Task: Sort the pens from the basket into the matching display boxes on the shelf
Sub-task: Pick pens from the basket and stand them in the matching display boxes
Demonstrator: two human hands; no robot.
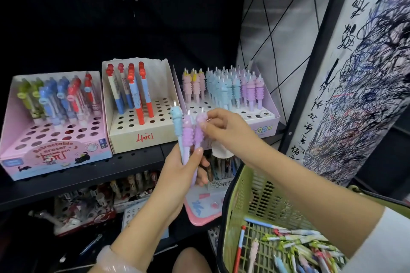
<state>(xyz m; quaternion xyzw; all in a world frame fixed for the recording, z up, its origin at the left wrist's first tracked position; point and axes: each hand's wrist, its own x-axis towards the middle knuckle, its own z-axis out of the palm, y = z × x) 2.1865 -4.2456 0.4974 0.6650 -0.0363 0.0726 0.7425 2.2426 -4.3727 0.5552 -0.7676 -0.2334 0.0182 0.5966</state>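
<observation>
A black metal shelf (pixel 137 159) carries three display boxes along its front edge: a pink box (pixel 55 153) of retractable eraser pens at the left, a cream box (pixel 133 137) with red-and-blue pens (most of its holes vacant) in the middle, and the unicorn box (pixel 269 115) at the right end, its back rows packed with pink, blue and purple unicorn-topped pens. A green plastic basket (pixel 239 197) hangs at the lower right, below the shelf edge, with a loose heap of mixed pens (pixel 295 248) on its floor. A person's left hand (pixel 177 175) grips three unicorn pens (pixel 188 137) upright in front of the shelf edge, between the cream and unicorn boxes; thumb and fingers are curled round the barrels, one blue top and two purple tops showing above. The right hand (pixel 224 126) reaches across from the basket side, its thumb and fingertips pinching the top of the rightmost purple pen (pixel 199 131).
</observation>
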